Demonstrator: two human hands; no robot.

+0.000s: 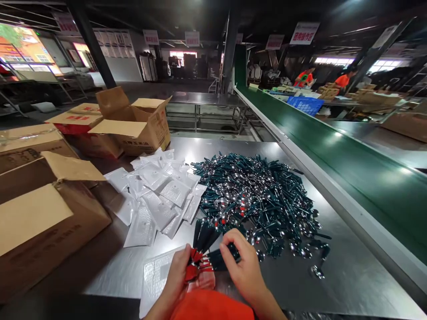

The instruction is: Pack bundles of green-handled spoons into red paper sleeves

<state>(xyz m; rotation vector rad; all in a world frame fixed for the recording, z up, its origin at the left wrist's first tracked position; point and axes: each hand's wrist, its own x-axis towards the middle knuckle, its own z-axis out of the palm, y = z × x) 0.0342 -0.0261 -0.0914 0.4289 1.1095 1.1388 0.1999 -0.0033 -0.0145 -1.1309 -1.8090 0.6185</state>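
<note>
My left hand [176, 271] grips a fanned bunch of dark green-handled tools [204, 238] with red parts at their lower ends. My right hand [243, 263] pinches one dark green piece [220, 260] against that bunch. Both hands hover over a clear plastic bag [155, 278] lying flat on the steel table [350, 275]. Just beyond my hands spreads a big pile of the same green-handled tools with shiny metal ends [260, 200]. To its left lies a heap of white packets [156, 195].
Open cardboard boxes stand at left [40, 218] and far left [133, 120]. A green conveyor belt [333, 146] runs along the right of the table. People in orange shirts [305, 78] work beyond it, beside a blue crate [305, 104].
</note>
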